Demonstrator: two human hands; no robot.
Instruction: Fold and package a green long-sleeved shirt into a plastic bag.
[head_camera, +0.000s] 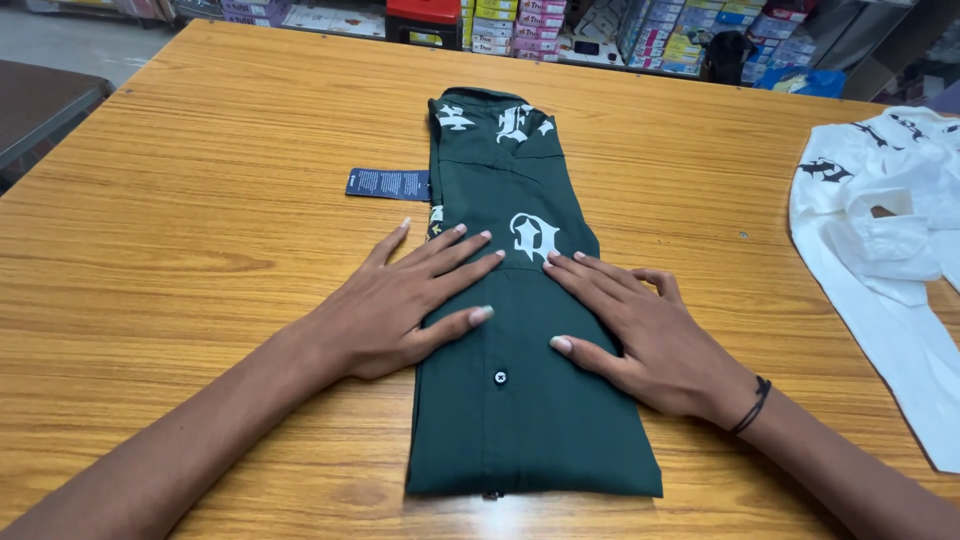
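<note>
On the wooden table, your left hand and right hand press flat, fingers spread and grasping nothing, onto the folded dark green shirt lying lengthwise at centre; a white shirt lies well apart.

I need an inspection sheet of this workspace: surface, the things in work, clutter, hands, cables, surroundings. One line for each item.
Surface: wooden table, light brown with visible grain.
Things in work: dark green shirt with white letter prints, folded into a long strip, lying flat; one button shows.
Clutter: dark hang tag touching the green shirt's left edge; white shirt with dark prints lying loose at the right edge.
Hands: left hand and right hand both pressed flat on the green shirt, fingers spread; black band on the right wrist.
Cables: nothing seen.
Surroundings: stacked coloured boxes behind the table's far edge.
</note>
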